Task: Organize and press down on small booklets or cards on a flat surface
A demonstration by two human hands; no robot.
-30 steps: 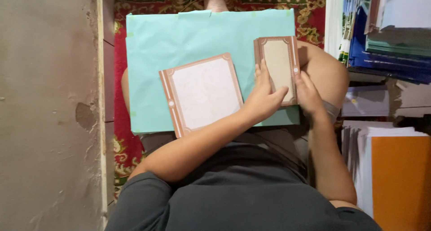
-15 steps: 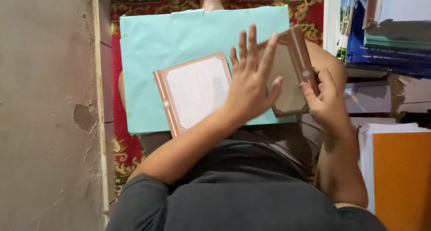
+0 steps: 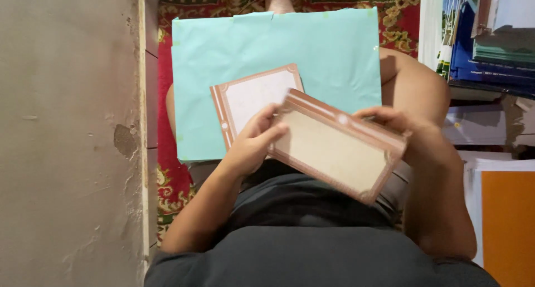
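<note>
I hold a stack of cream cards with brown ornate borders [image 3: 334, 147] between both hands, lifted over my lap. My left hand [image 3: 253, 142] grips its left edge, and my right hand [image 3: 398, 128] grips its upper right edge. A single matching bordered card [image 3: 251, 97] lies flat on a large light turquoise sheet [image 3: 312, 47] spread over my legs, partly hidden behind my left hand and the stack.
A plastered wall [image 3: 67, 136] runs along the left. A red patterned carpet [image 3: 167, 186] shows beneath the sheet. Stacked books and folders [image 3: 490, 42] stand at the right, with an orange board [image 3: 507, 225] below them.
The stack was lying on the right part of the turquoise sheet under both hands. It has been lifted, turned and brought toward my body, now held by both hands.
</note>
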